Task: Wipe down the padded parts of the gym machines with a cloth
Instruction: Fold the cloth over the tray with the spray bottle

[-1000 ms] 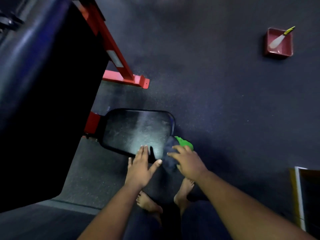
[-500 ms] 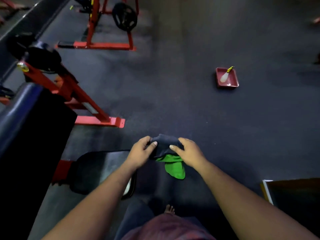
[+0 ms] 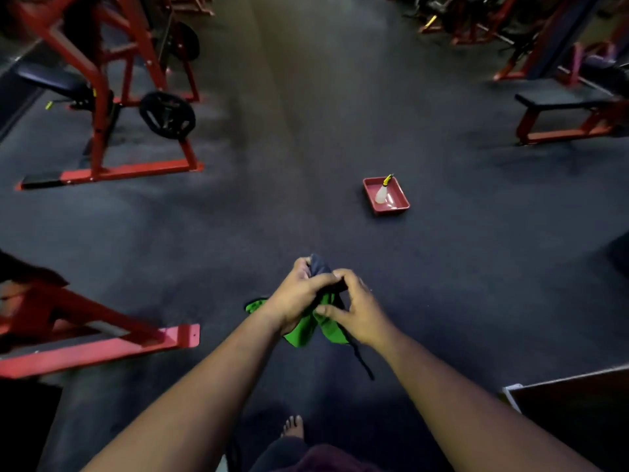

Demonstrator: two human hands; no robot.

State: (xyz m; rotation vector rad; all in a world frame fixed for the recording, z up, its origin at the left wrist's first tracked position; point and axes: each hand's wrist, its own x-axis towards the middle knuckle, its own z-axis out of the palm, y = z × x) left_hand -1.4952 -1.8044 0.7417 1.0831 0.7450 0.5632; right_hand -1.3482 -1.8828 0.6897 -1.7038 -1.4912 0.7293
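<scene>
I hold a green and dark blue cloth (image 3: 303, 330) in front of me, above the dark floor. My left hand (image 3: 296, 296) grips its bunched upper part, with the dark blue end sticking up past the fingers. My right hand (image 3: 354, 310) pinches the cloth from the right side. Green folds hang below both hands and a dark strip dangles toward the floor. The two hands touch each other over the cloth. A padded flat bench (image 3: 561, 97) stands at the far right, and another dark pad (image 3: 51, 80) sits inside the red machine at the far left.
A red tray (image 3: 398, 207) with a spray bottle (image 3: 383, 192) stands on the floor ahead. A red machine frame (image 3: 112, 172) carrying a weight plate (image 3: 167, 115) is at the left; a red base beam (image 3: 102, 349) lies near left. A dark box (image 3: 578, 403) sits at the lower right.
The view has lifted from the black pad to the open gym floor. My hands left the pad, came together and bunched the cloth between them.
</scene>
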